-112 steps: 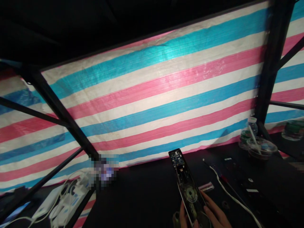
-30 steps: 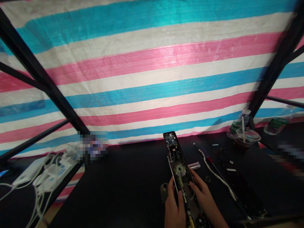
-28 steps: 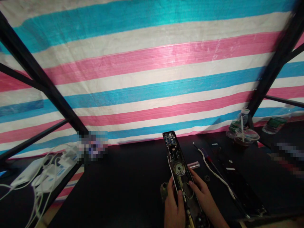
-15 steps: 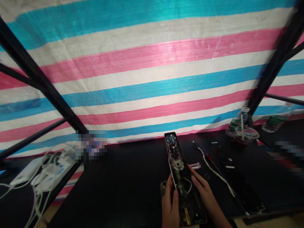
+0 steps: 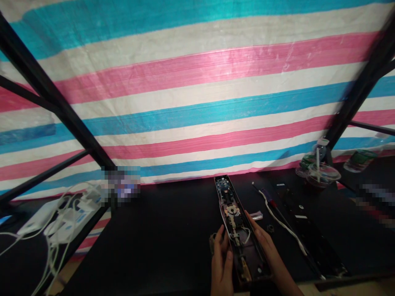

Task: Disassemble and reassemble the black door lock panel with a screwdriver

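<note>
A long, dark electronic door lock housing [image 5: 233,230] lies lengthwise in front of me, its inside facing up. A circuit board [image 5: 224,187] is at its far end, with a round metal part [image 5: 232,211] in the middle and a loop of white wire nearer to me. My left hand [image 5: 221,263] is closed along its left edge, thumb on the near side. On the opposite edge, my right hand [image 5: 268,250] grips with the fingers along the rim. A small metal part [image 5: 212,242] sits just left of my left hand, partly hidden.
Right of the housing lie a small clear packet [image 5: 256,216], a small dark ring-like part [image 5: 270,228], a white cable [image 5: 282,226], a screwdriver [image 5: 269,198] and a long black panel [image 5: 311,234]. Bottles and a plastic cup [image 5: 323,174] stand back right. Power strips [image 5: 69,220] and cables are left.
The far end of the housing has tipped down slightly, so it lies flatter in view. Both hands keep their hold. The whole view has shifted a little.
</note>
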Demonstrator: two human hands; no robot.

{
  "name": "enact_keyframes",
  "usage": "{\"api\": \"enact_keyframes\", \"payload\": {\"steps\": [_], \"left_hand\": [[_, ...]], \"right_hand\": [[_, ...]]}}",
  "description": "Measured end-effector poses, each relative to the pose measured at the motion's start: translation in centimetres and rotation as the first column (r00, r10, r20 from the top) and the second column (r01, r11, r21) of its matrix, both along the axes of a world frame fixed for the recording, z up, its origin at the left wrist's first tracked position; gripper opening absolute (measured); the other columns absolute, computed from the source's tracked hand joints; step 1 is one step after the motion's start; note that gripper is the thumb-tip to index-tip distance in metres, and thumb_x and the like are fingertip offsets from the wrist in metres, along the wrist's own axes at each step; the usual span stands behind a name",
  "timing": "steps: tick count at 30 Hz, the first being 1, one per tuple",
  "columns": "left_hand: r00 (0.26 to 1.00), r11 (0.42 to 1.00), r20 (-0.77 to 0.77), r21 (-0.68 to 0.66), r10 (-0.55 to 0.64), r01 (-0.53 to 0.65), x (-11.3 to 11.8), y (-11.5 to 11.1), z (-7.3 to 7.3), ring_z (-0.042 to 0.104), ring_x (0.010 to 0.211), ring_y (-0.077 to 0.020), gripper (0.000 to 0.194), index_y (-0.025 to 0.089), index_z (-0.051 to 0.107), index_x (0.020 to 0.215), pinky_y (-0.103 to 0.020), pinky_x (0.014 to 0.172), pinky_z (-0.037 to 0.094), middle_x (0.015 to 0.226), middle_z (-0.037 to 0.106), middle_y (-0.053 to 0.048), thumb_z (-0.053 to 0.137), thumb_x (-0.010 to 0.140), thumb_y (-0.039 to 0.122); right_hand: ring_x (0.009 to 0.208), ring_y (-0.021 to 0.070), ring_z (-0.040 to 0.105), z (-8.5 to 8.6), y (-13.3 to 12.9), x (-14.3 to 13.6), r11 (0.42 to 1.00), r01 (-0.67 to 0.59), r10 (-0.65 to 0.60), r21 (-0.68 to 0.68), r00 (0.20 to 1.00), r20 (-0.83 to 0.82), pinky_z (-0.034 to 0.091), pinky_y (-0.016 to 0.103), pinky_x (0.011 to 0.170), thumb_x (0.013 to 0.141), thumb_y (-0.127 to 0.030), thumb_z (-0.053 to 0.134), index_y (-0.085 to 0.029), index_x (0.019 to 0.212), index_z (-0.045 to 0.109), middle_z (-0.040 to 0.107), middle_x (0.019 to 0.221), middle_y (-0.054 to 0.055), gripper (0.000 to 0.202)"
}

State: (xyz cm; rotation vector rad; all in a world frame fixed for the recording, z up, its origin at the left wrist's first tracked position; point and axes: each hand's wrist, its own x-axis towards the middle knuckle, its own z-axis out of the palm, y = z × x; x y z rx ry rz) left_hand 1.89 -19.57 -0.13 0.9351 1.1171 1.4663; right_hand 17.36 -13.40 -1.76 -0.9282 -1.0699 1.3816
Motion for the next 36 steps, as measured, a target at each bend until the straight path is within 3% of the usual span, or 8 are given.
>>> {"api": "enact_keyframes", "payload": {"steps": [7, 11, 17, 25, 32, 36], "left_hand": [[0.997, 0.992, 0.039, 0.107, -0.073, 0.068, 0.0, 0.1, -0.4, 0.043, 0.143, -0.0314, 0.077, 0.026, 0.032, 0.156, -0.043, 0.119, 0.033, 0.153, 0.049, -0.013, 0.053, 0.091, 0.061], [0.997, 0.987, 0.001, 0.142, -0.081, 0.081, 0.1, 0.0, 0.1, 0.040, 0.145, -0.0316, 0.077, 0.023, 0.035, 0.154, -0.041, 0.120, 0.032, 0.157, 0.043, -0.014, 0.052, 0.091, 0.063], [0.998, 0.989, -0.008, 0.134, -0.058, 0.058, 0.3, 0.0, 0.9, 0.041, 0.145, -0.0316, 0.078, 0.022, 0.041, 0.151, -0.041, 0.120, 0.033, 0.155, 0.047, -0.015, 0.052, 0.089, 0.067], [0.994, 0.995, -0.107, 0.094, 0.030, -0.020, 0.4, 0.2, 0.6, 0.046, 0.141, -0.0299, 0.071, 0.022, 0.043, 0.149, -0.041, 0.119, 0.033, 0.151, 0.051, -0.014, 0.046, 0.092, 0.065], [0.976, 0.997, -0.211, 0.072, 0.057, -0.042, 0.5, 0.1, 0.3, 0.047, 0.140, -0.0293, 0.066, 0.021, 0.040, 0.150, -0.042, 0.118, 0.032, 0.149, 0.053, -0.015, 0.044, 0.096, 0.058], [0.955, 0.999, -0.297, 0.045, 0.005, 0.008, 0.2, 0.2, 0.5, 0.046, 0.141, -0.0297, 0.063, 0.019, 0.043, 0.148, -0.044, 0.120, 0.030, 0.149, 0.052, -0.016, 0.050, 0.095, 0.053]], "right_hand": [[0.146, 0.0296, 0.038, 0.0, -0.2, -0.1, 0.998, -0.010, 0.009, 0.056, 1.000, 0.015, 0.023, 0.050, 0.123, 0.089, -0.068, 0.054, -0.034, 0.142, 0.057, 0.047, 0.154, 0.003, 0.063], [0.145, 0.0309, 0.039, 0.1, -0.2, -0.2, 0.999, -0.003, 0.002, 0.041, 0.999, 0.032, 0.029, 0.050, 0.120, 0.090, -0.070, 0.051, -0.031, 0.144, 0.054, 0.050, 0.152, 0.004, 0.067], [0.144, 0.0310, 0.041, 0.8, -0.3, -0.2, 0.999, 0.000, -0.002, 0.036, 0.999, 0.038, 0.029, 0.050, 0.120, 0.089, -0.069, 0.053, -0.031, 0.141, 0.058, 0.051, 0.151, 0.005, 0.064], [0.144, 0.0315, 0.041, 1.5, -0.4, -0.1, 0.999, -0.008, 0.007, -0.039, 1.000, -0.022, 0.032, 0.048, 0.119, 0.086, -0.064, 0.062, -0.030, 0.137, 0.062, 0.053, 0.149, 0.005, 0.062], [0.132, 0.0368, 0.055, 1.3, -0.2, 0.2, 0.999, -0.022, 0.019, -0.048, 0.998, -0.064, 0.039, 0.053, 0.113, 0.075, -0.060, 0.075, -0.028, 0.131, 0.068, 0.064, 0.137, 0.010, 0.064], [0.127, 0.0372, 0.059, 1.2, -0.6, 0.2, 0.995, -0.008, 0.002, -0.098, 0.998, -0.060, 0.041, 0.055, 0.111, 0.075, -0.056, 0.077, -0.030, 0.132, 0.067, 0.066, 0.134, 0.010, 0.064]]}}
